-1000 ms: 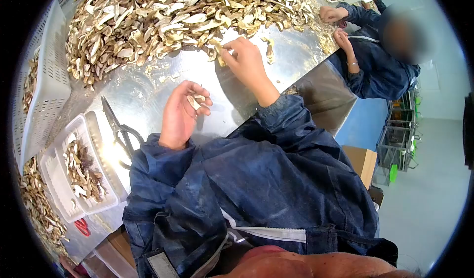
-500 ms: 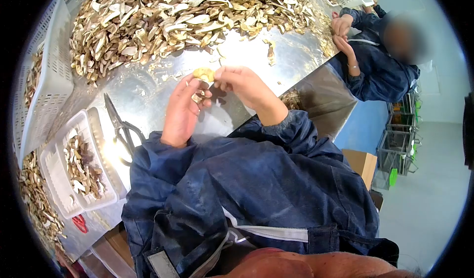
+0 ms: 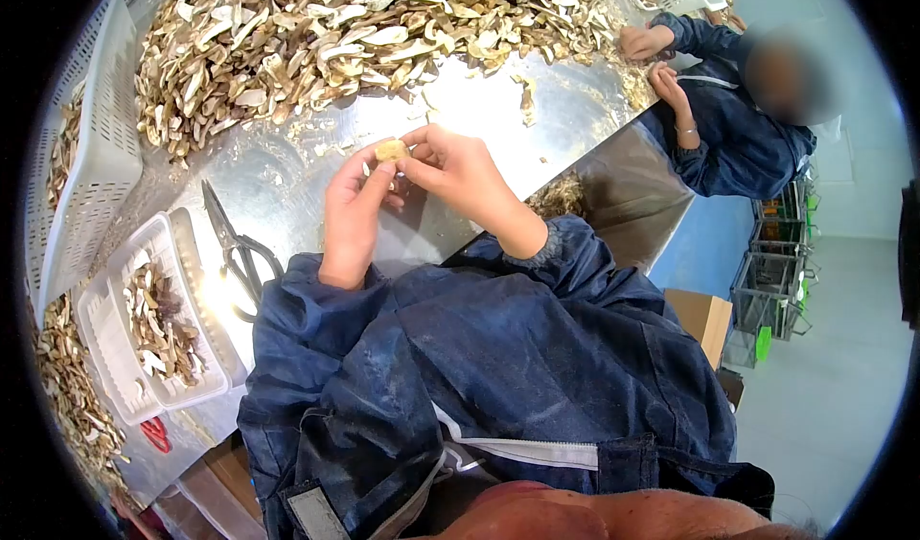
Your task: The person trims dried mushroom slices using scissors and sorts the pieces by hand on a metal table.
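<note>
Between my two hands is a small pale-yellow mushroom slice (image 3: 391, 151), held just above the metal table (image 3: 450, 104). My left hand (image 3: 356, 200) pinches it from the left with thumb and fingers. From the right, my right hand (image 3: 450, 171) grips the same slice with thumb and forefinger. A large heap of dried mushroom slices (image 3: 316, 42) lies beyond my hands. To the left of my left hand rest black scissors (image 3: 235, 248), blades pointing away from me.
Left of me stand a white plastic tray (image 3: 101, 348) with mushroom pieces and a tall white perforated basket (image 3: 110, 147). Red handles (image 3: 154, 435) show by the tray. A co-worker (image 3: 733, 109) works at the table's right edge. A cardboard box (image 3: 698, 324) is at my right.
My hands have drawn closer together around the slice, which now shows a flatter, broader face. The co-worker's hands have moved apart, one reaching toward the heap.
</note>
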The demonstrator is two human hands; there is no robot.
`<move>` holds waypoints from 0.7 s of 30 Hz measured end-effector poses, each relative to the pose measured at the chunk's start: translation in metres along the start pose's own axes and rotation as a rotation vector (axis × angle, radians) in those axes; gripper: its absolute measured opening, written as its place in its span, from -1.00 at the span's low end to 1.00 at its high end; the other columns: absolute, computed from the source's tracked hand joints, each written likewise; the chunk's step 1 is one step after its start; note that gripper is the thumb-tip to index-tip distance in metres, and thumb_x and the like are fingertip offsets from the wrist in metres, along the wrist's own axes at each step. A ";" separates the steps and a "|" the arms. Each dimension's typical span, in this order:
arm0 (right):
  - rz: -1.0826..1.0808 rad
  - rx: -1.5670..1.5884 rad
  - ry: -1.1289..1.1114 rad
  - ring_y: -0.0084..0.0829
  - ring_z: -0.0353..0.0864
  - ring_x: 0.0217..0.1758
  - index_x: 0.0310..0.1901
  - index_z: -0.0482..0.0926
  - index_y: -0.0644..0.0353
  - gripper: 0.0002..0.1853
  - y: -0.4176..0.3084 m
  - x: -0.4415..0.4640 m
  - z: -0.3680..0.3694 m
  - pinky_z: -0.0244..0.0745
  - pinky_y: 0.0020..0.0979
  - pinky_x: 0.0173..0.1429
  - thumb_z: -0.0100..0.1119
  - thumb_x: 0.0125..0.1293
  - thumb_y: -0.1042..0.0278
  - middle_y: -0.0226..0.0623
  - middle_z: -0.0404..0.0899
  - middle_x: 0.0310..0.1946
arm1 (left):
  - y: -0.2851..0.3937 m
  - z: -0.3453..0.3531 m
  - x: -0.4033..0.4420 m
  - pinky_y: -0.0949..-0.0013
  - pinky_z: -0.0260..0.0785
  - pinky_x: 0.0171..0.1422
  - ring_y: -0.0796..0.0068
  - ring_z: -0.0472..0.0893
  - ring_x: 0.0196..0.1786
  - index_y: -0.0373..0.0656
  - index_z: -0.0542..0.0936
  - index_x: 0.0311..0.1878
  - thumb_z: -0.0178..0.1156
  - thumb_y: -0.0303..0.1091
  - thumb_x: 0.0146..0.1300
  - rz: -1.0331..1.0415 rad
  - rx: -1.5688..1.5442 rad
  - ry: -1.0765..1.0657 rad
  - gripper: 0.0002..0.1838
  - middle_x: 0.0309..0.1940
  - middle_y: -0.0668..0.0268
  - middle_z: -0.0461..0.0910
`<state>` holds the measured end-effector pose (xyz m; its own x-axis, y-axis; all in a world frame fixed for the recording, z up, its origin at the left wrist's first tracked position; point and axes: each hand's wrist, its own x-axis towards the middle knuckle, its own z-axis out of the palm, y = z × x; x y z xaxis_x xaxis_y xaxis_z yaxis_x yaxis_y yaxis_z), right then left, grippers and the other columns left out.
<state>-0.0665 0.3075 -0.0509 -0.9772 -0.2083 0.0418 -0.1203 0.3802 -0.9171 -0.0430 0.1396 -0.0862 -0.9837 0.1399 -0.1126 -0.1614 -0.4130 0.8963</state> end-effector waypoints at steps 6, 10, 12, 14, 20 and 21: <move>0.007 -0.046 -0.028 -0.30 0.78 -0.35 -0.09 0.68 0.37 -0.71 0.005 0.000 -0.002 0.62 -0.34 -0.24 0.33 0.32 0.29 -0.10 0.78 -0.32 | -0.005 0.002 0.000 0.55 0.49 -0.18 0.67 0.59 -0.19 -0.25 0.56 0.31 0.21 -0.37 0.49 0.032 0.131 0.006 -0.62 -0.07 0.37 0.66; 0.058 0.018 -0.055 -0.34 0.77 -0.35 -0.10 0.67 0.39 -0.72 0.011 0.001 -0.001 0.61 -0.36 -0.24 0.30 0.35 0.30 -0.10 0.77 -0.35 | -0.007 0.001 0.000 0.56 0.49 -0.19 0.66 0.59 -0.20 -0.21 0.56 0.32 0.22 -0.36 0.49 -0.007 0.142 0.018 -0.61 -0.08 0.39 0.65; 0.066 0.035 -0.067 -0.35 0.76 -0.35 -0.10 0.67 0.39 -0.74 0.013 0.001 0.000 0.61 -0.36 -0.24 0.28 0.36 0.32 -0.10 0.76 -0.35 | -0.007 0.001 -0.001 0.56 0.48 -0.19 0.66 0.58 -0.21 -0.20 0.56 0.33 0.23 -0.36 0.48 -0.005 0.157 0.018 -0.60 -0.09 0.39 0.65; 0.090 0.045 -0.081 -0.36 0.76 -0.36 -0.10 0.67 0.40 -0.75 0.010 0.000 -0.001 0.61 -0.36 -0.24 0.25 0.37 0.33 -0.10 0.76 -0.37 | -0.009 -0.001 0.000 0.56 0.48 -0.20 0.66 0.58 -0.21 -0.19 0.56 0.33 0.23 -0.35 0.48 -0.001 0.188 0.009 -0.60 -0.08 0.39 0.65; 0.108 0.045 -0.101 -0.40 0.74 -0.37 -0.08 0.65 0.40 -0.76 0.011 0.000 0.000 0.61 -0.39 -0.25 0.20 0.41 0.37 -0.13 0.74 -0.38 | -0.004 0.003 -0.001 0.58 0.44 -0.18 0.70 0.55 -0.23 -0.22 0.55 0.34 0.22 -0.34 0.50 -0.022 0.202 0.007 -0.59 -0.14 0.43 0.64; 0.111 0.049 -0.102 -0.42 0.74 -0.38 -0.08 0.65 0.40 -0.77 0.010 0.000 0.000 0.61 -0.40 -0.26 0.19 0.42 0.38 -0.14 0.74 -0.39 | -0.002 0.004 -0.001 0.59 0.42 -0.17 0.72 0.53 -0.24 -0.24 0.55 0.35 0.21 -0.34 0.51 -0.033 0.196 0.006 -0.59 -0.16 0.44 0.63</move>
<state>-0.0680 0.3114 -0.0602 -0.9608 -0.2587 -0.0995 -0.0010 0.3624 -0.9320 -0.0411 0.1438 -0.0865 -0.9788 0.1451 -0.1449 -0.1753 -0.2253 0.9584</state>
